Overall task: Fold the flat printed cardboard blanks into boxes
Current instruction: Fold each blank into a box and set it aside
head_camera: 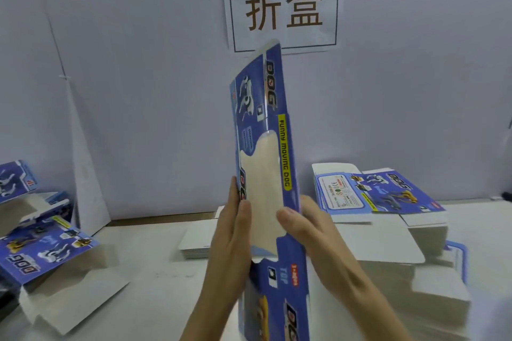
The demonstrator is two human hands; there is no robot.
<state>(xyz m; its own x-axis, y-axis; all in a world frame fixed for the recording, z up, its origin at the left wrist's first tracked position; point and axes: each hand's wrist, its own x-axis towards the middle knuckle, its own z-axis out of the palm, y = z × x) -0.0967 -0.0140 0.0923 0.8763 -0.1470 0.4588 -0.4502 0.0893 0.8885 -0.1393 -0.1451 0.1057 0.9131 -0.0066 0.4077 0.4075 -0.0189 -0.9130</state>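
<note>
We pinch the upright dog-box blank [266, 124] between our left hand [230, 232] and right hand [313, 230], thumbs on its front, fingers [232, 196] behind its edges.

Paper sign [282, 5] hangs on pale wall [138, 36].

Table [149, 257]: bare strip left of centre, between the folded boxes [47, 252] at the left edge and the low stack of white cards [194, 243] — open to a hand. Right side: filled by stacks of flat blanks [382, 194]. Centre: upright blank [266, 124] bars the middle. Rear: wall [138, 63] closes the back — a white sheet [86, 174] leans there, left.
</note>
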